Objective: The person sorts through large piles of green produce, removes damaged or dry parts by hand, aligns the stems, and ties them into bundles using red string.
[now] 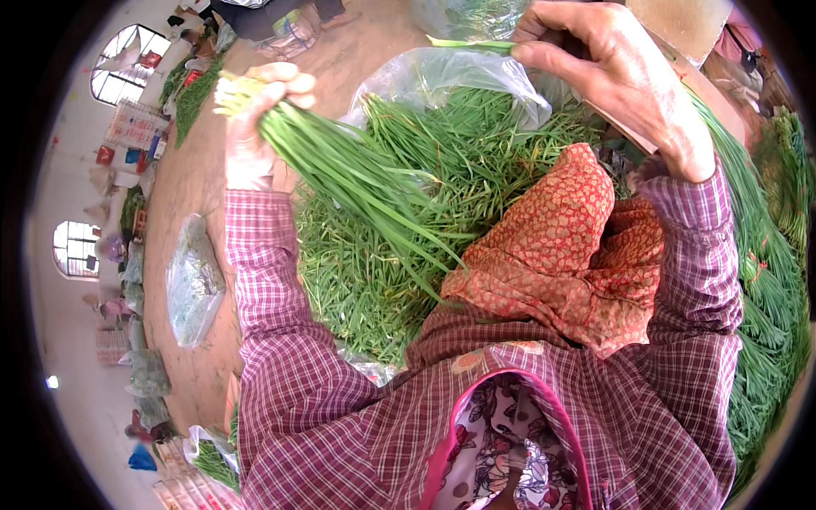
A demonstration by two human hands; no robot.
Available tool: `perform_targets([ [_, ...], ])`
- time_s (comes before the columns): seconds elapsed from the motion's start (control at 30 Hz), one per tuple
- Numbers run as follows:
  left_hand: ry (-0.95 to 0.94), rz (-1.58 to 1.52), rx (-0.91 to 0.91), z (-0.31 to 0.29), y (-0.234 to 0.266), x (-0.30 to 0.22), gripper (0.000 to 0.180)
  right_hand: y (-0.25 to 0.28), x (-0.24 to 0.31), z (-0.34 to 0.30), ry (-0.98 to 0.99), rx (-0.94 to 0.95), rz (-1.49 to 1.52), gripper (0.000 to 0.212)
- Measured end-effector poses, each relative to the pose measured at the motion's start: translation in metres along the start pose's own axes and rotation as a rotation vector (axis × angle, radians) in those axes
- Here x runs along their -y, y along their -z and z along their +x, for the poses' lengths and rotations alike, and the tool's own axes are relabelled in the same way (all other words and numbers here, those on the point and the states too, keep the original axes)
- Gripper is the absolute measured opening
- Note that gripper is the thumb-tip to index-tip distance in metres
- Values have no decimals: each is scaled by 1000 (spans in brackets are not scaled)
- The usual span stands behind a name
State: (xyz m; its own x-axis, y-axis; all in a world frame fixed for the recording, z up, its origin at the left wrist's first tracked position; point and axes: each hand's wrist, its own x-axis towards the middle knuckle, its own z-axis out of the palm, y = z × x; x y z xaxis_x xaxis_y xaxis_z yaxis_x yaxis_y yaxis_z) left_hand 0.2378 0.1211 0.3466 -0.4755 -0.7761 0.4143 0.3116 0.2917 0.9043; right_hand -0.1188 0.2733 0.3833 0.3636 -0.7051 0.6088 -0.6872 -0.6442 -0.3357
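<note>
My left hand (262, 140) is closed round a bunch of garlic chives (340, 166). Their pale stem ends stick out above the fist, and the green leaves fan down to the right over my lap. Thumb and fingers of my right hand (612, 72) pinch a thin green chive stalk (467, 43), whose pale tip points left. Below both hands spreads a heap of loose chive leaves (357, 280), some of them yellowed. A clear plastic bag (450, 76) lies over the heap's far side. Patterned red-orange cloth (544, 229) covers my legs beside the heap.
Long chives, some banded into bundles (765, 314), are piled along my right side. A filled clear bag (195, 280) lies on the brown floor (191, 187) at left. Another bag of greens (472, 17) stands at the far edge. People and more greens line the left wall.
</note>
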Motion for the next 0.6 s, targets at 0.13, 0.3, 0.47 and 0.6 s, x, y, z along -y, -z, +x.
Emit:
perform_targets([
  [0.13, -45, -263, 203, 13, 8, -2, 26, -47, -42, -22, -17, 156, -122, 38],
  [0.3, -203, -328, 340, 10, 18, -27, 23, -108, -26, -13, 23, -107, 199, 24],
  [0.47, -330, -509, 333, 11, -13, -42, 10, -120, -19, -15, -145, -220, 346, 18],
  [0.6, -319, -554, 450, 18, -10, -50, 12, -117, -23, -23, -230, -232, 352, 19],
])
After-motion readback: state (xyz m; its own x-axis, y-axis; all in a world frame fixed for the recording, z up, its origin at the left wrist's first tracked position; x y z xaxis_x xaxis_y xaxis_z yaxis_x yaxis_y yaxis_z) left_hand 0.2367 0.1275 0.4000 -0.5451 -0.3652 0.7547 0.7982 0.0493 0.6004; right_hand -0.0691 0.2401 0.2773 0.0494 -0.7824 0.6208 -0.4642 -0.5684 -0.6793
